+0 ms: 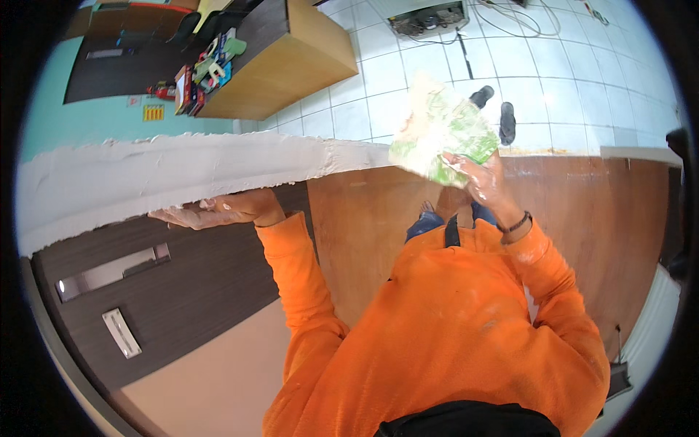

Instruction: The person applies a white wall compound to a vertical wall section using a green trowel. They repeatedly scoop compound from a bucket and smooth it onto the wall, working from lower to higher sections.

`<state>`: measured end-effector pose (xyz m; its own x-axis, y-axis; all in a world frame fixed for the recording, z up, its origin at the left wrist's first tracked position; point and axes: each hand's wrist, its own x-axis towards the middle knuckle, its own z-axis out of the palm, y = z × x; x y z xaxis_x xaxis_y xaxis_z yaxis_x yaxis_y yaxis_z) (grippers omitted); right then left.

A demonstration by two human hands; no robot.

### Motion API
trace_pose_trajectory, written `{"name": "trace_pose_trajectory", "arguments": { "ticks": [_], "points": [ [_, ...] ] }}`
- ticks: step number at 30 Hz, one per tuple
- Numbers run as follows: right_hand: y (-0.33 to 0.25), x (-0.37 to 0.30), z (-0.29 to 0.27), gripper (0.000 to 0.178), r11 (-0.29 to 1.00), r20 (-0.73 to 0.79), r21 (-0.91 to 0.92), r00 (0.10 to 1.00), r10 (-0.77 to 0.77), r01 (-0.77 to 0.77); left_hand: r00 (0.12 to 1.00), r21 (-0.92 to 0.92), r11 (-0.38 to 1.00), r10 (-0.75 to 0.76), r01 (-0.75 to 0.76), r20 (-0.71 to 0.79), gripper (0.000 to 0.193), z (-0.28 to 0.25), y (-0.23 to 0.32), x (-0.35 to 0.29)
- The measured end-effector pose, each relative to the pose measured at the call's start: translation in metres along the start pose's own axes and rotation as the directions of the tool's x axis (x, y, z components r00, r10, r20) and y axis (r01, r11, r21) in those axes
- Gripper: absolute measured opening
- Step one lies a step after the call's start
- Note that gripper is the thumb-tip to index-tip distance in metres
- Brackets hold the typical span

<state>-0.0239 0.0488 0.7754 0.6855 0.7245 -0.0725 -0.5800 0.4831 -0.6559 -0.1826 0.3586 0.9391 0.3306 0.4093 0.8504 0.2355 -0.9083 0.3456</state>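
Note:
My right hand (482, 180) is closed on the near edge of a flat green-and-white sheet (445, 138) smeared with thick white paste. The sheet is held out in front of my body. My left hand (218, 210), dabbed with white, reaches to the underside of a white plastered wall edge (196, 171). Its fingers stretch out along that edge, and no tool shows in them. Rough ridges of plaster run along the edge. Part of the hand's upper side lies close against the plaster.
A dark door with a metal handle plate (121, 333) is at the left. Below me is a brown wooden surface (364, 233). Beyond it, black slippers (507, 124) and an open electronics case (429, 20) with cables lie on white floor tiles. A wooden cabinet (291, 69) stands far left.

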Motion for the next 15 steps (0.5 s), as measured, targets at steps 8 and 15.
{"name": "trace_pose_trajectory", "arguments": {
  "ticks": [8, 15],
  "points": [
    [0.044, -0.067, 0.047, 0.029, 0.981, -0.144, -0.115, 0.974, -0.173, 0.158, 0.952, 0.178, 0.935, 0.305, -0.306, 0.031, 0.079, -0.006, -0.017, -0.032],
    [0.025, -0.070, 0.115, 0.032, 0.776, -0.175, -0.563, 0.876, -0.449, 0.285, 0.875, 0.206, 0.858, 0.424, -0.470, 0.232, 0.118, 0.007, -0.008, -0.025]
  ]
}}
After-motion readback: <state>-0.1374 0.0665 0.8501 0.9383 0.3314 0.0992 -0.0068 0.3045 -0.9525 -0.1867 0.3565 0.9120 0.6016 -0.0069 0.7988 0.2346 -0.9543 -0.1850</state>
